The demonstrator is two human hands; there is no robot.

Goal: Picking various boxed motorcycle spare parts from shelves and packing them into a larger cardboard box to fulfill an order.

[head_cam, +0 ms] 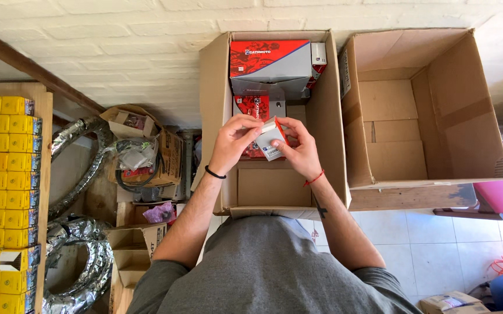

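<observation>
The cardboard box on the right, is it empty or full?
Empty. The right cardboard box stands open with flaps up, and only its bare brown floor and walls show inside; nothing lies in it.

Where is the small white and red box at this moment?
In the head view, the small white and red box is held between the left hand and right hand, above the open cardboard carton near the picture's centre.

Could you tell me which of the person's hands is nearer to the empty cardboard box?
Right. The right hand holds the small box beside the empty cardboard box; the left hand is farther away.
</observation>
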